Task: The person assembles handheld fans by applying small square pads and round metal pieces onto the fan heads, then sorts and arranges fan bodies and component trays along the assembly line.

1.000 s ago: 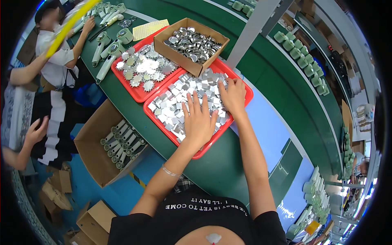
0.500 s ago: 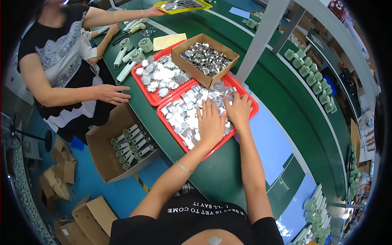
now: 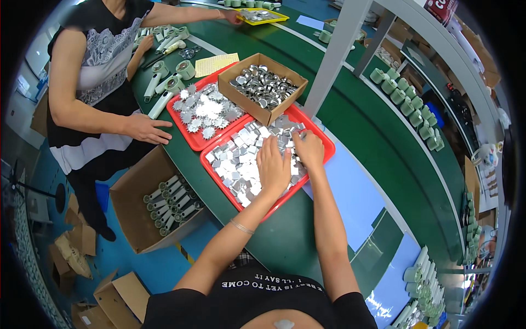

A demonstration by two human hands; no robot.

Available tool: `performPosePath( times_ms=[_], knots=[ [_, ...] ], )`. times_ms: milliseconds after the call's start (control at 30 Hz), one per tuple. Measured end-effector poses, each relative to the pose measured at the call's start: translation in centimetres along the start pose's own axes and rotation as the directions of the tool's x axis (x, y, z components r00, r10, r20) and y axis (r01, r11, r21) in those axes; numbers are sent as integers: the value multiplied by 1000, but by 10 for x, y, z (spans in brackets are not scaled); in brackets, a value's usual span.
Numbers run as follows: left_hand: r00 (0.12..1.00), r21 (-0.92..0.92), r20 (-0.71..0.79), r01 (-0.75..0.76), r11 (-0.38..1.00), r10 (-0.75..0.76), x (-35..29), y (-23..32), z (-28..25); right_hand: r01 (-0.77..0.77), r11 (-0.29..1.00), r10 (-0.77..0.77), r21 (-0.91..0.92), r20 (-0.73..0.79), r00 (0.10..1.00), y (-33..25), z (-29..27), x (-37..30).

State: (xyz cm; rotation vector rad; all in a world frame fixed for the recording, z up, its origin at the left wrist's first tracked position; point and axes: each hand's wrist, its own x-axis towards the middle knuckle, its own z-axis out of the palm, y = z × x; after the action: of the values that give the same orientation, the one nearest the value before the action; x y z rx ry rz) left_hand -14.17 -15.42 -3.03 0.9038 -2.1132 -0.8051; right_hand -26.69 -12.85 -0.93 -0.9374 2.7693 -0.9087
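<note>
A red tray (image 3: 324,143) on the green table holds a layer of small silvery square metal pieces (image 3: 236,159). My left hand (image 3: 274,169) rests on these pieces, palm down, with its fingers stretched out. Beside it my right hand (image 3: 310,151) lies over the tray's right part, its fingers bent down among the pieces and apart from the thumb. Nothing shows in either hand. A cardboard box (image 3: 269,116) of shiny round metal caps (image 3: 266,85) stands across the trays' far edges. The second red tray (image 3: 198,146), to the left, holds spiky silvery star-shaped parts (image 3: 208,109).
A co-worker stands at the left, one hand (image 3: 147,129) at the table edge, the other at a yellow tray (image 3: 262,22). Pale green handled parts (image 3: 159,104) lie nearby. A carton (image 3: 137,200) of similar parts sits below. A grey post (image 3: 337,60) rises behind the trays.
The view has shifted slightly. My right hand's fingers are more bent and closer together; my left hand stays flat on the pieces. The co-worker's far hand has lowered the yellow tray onto the table.
</note>
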Motion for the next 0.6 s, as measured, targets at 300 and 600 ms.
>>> performPosePath(
  times_ms=[300, 600],
  knots=[
    [1000, -35, -18, -1, 999, 0, 1, 0, 1, 15, 995, -13, 97, -20, 1000, -19, -9, -14],
    [995, -100, -78, 47, 994, -55, 4, 0, 7, -71, 991, 70, 114, 15, 997, -16, -7, -13]
  ],
)
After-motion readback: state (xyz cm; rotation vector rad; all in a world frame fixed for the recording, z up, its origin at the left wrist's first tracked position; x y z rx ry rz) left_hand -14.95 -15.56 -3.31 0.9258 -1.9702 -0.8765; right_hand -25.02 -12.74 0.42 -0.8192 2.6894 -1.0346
